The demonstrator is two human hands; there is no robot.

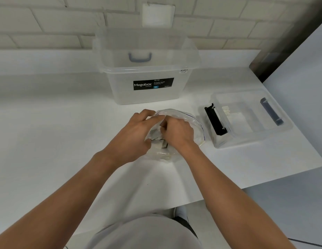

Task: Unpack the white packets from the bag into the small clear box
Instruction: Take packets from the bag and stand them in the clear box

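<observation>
A clear zip bag (195, 121) lies on the white counter at the centre, with white packets (157, 139) showing inside it. My left hand (133, 135) grips the bag's left edge and holds its mouth open. My right hand (176, 132) is inside the bag, fingers curled around packets. To the right stands the small clear box (246, 139) with a black latch on its left end and a dark blue latch on its right. A few white packets (226, 111) lie inside it.
A large clear Megabox storage box (147, 94) stands behind the bag, its lid (144, 45) leaning against the brick wall. The counter (48, 132) ends at a slanted edge on the right, just past the small box. A dark post rises at the far right.
</observation>
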